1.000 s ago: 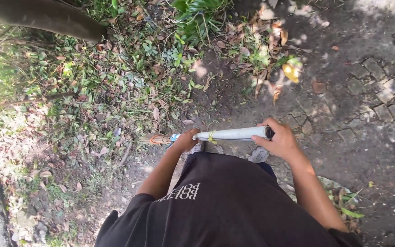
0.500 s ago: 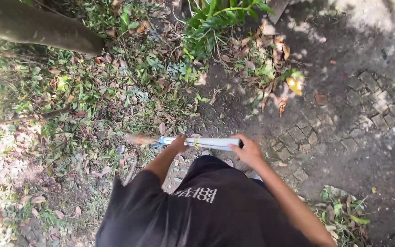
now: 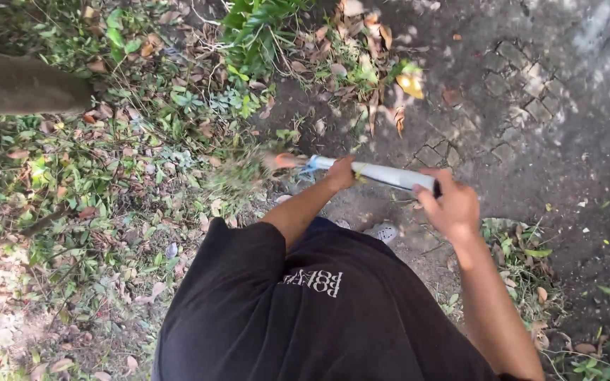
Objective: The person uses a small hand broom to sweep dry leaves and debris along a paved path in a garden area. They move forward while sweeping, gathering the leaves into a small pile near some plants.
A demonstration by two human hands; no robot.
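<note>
Head view, looking straight down your front. Your left hand is wrapped around the broom handle low down, near the blue binding where the bristles start; fingers curled tight on the pale grey shaft. Your right hand is closed around the handle's top end, thumb side up, dark end cap just showing past the fingers. The handle runs nearly level across the frame, slightly lower toward your right. A thin yellow-green tie sits on the shaft between your two hands.

The broom bristles stick out to the left of your left hand, blurred, over the weedy ground; an orange band shows where they are bunched. You cannot tell whether the tips touch the soil.

Your black shirt with pale lettering fills the bottom centre. One grey shoe shows under the handle, on bare dirt.

Left half of the view: green weeds and dry brown leaves. A tree trunk lies across the upper left edge. A broad-leaved green plant is at top centre. A yellow leaf lies near the top, just beside a patch of paving stones set in dark soil on the upper right.
</note>
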